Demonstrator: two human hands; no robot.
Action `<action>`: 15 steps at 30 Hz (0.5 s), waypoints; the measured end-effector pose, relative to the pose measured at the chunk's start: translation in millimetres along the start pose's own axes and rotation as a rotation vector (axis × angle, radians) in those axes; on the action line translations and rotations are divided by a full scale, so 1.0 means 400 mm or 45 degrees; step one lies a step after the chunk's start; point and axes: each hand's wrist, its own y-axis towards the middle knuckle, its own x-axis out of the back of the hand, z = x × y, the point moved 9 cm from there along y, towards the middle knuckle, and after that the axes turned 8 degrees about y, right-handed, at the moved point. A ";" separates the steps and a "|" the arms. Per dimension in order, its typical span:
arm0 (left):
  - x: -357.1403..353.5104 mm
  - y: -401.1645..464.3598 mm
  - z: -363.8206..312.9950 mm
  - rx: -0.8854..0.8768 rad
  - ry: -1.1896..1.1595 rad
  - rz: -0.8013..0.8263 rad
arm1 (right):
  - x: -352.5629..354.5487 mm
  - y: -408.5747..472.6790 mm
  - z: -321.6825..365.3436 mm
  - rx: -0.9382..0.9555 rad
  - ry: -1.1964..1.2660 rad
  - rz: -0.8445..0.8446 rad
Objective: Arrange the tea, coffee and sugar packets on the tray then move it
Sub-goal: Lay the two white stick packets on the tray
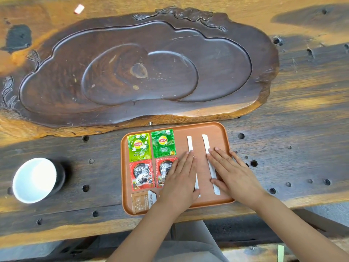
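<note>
An orange tray (pixel 217 129) lies near the table's front edge. On its left side lie two green Lipton tea packets (pixel 139 146) (pixel 163 143), two red Nescafe coffee packets (pixel 142 174) (pixel 164 171) below them, and a brown sugar packet (pixel 142 202) at the front corner. Two white stick packets (pixel 190 144) (pixel 205 143) lie lengthwise on the right half. My left hand (pixel 181 182) rests flat with fingers together, covering part of the left stick and the second coffee packet. My right hand (pixel 231 171) lies flat beside the right stick, touching it.
A large dark carved wooden tea board (pixel 143 72) fills the table behind the tray. A white-lined cup (pixel 35 179) stands to the left. A small white-and-pink object (pixel 79 8) lies at the far back. The tabletop has many small holes.
</note>
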 end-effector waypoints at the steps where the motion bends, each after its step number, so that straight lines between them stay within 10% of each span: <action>1: 0.006 0.001 -0.001 -0.005 -0.014 -0.017 | 0.000 0.000 0.000 0.005 0.007 -0.009; 9: 0.124 -0.052 0.027 0.078 -0.193 -0.329 | 0.088 -0.018 0.000 -0.053 0.370 -0.365; 15: 0.158 -0.204 0.240 0.533 -0.113 -0.395 | 0.101 -0.031 -0.045 -0.418 0.268 -0.396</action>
